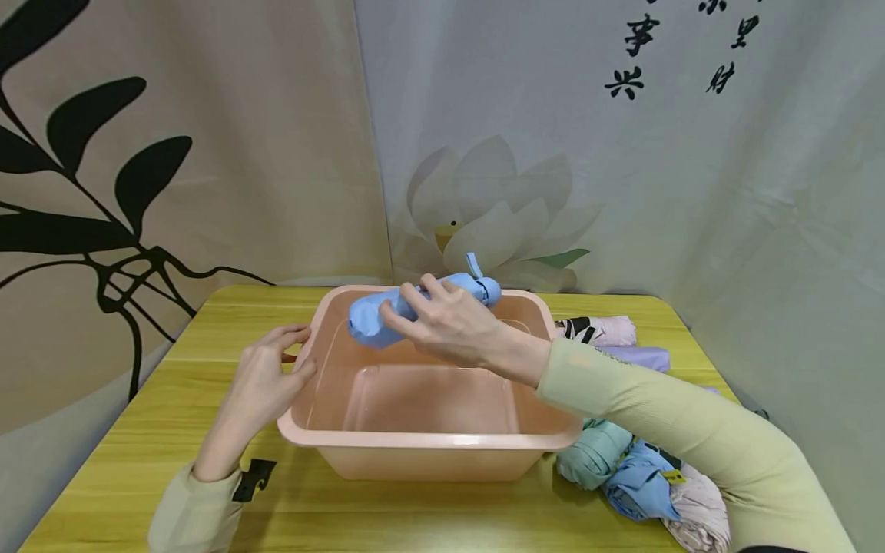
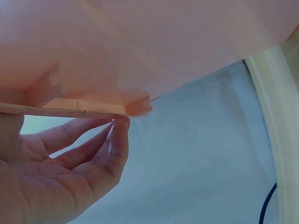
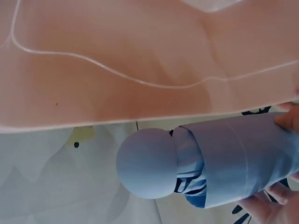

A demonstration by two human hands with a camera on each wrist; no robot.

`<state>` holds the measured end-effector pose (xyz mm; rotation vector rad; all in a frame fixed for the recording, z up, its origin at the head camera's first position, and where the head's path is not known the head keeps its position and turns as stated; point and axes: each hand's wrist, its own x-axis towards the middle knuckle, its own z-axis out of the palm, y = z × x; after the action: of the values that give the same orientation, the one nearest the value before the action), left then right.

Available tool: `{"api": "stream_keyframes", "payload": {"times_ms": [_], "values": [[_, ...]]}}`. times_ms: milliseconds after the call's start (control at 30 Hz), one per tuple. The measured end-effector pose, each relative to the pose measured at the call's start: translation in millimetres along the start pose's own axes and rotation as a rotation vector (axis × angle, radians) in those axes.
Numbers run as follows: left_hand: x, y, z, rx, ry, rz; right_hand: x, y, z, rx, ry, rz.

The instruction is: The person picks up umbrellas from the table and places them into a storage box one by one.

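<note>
1. Clearly, the right hand [image 1: 449, 322] grips a blue folded umbrella [image 3: 229, 161], fingers curled over its body; the rounded end and small loop stick out beyond the hand on its right.
2. The left hand [image 1: 263, 376] pinches the rim of a pink basin [image 1: 429, 440], thumb and fingertips on the side edge nearest it.
3. Directly below the right hand lies the hollow of that basin, so the umbrella is held above it, tilted, its capped end higher than the other.
4. Just behind the left hand, a black clip [image 1: 254, 480] sits at the sleeve cuff.
5. To the right of the right hand, past the basin, lie a pale pink roll [image 1: 608, 332] with black markings and a purple roll [image 1: 639, 358].
6. Nearer the person than that hand, beside the forearm, a teal bundle [image 1: 593, 455], a blue bundle [image 1: 639, 482] and a pinkish bundle [image 1: 698, 511] rest on the wooden counter [image 1: 104, 476].
7. Beyond both hands hangs a printed curtain [image 1: 290, 153].
</note>
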<state>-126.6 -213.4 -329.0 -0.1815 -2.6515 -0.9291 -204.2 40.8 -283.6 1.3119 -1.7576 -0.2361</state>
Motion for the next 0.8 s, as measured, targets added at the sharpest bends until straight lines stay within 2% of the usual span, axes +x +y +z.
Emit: {"api": "stream_keyframes", "payload": {"times_ms": [233, 467, 667, 800], "values": [[-0.1, 0.4, -0.9, 0.0, -0.007, -0.006, 3.9, -11.3, 7.3, 0.011, -0.046, 0.01], [0.1, 0.5, -1.1, -0.002, -0.012, -0.02, 6.5, -21.1, 16.6, 0.01, -0.051, 0.03], [0.0, 0.6, -1.6, -0.004, -0.016, -0.022, 8.4, -23.9, 21.1, -0.031, -0.051, 0.043], [-0.1, 0.7, -2.1, -0.003, -0.019, -0.025, 8.7, -24.5, 22.7, -0.012, -0.077, 0.053]]}}
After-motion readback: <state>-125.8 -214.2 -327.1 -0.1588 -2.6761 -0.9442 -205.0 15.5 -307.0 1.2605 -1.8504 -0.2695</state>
